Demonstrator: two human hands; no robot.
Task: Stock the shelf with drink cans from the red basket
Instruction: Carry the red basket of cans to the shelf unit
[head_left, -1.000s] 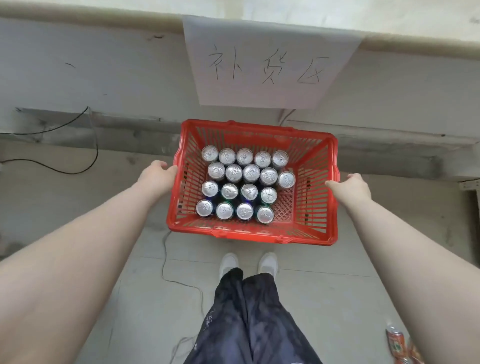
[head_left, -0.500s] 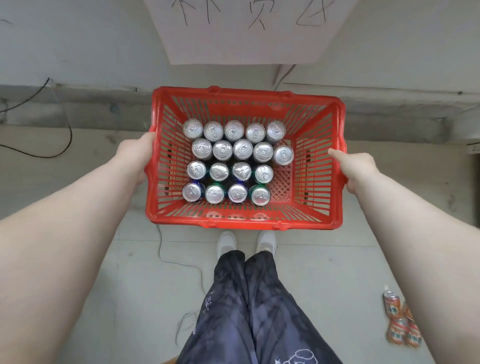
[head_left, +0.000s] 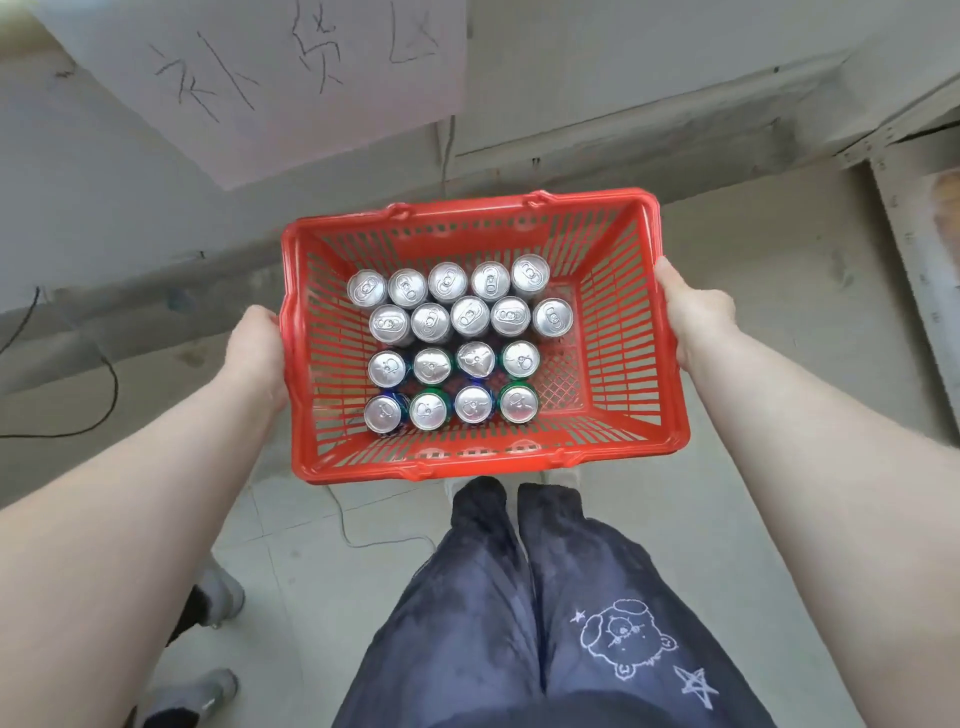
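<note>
A red slotted plastic basket (head_left: 631, 332) is held off the floor in front of me, above my legs. Several upright drink cans (head_left: 457, 338) with silver tops fill its left and middle part in rows; the right strip of its floor is bare. My left hand (head_left: 257, 348) grips the basket's left rim, fingers hidden under the edge. My right hand (head_left: 693, 317) grips the right rim, fingertips hidden behind the wall. No shelf is identifiable in view.
A white paper sign (head_left: 270, 67) with handwritten characters hangs on the grey wall ahead. A black cable (head_left: 104, 395) loops on the floor at left and a thin wire (head_left: 363, 540) trails under the basket. Another person's shoes (head_left: 208, 639) stand at lower left.
Both hands have lifted the basket and brought it closer to me. The view has tilted and swung right, so the sign now sits at the upper left.
</note>
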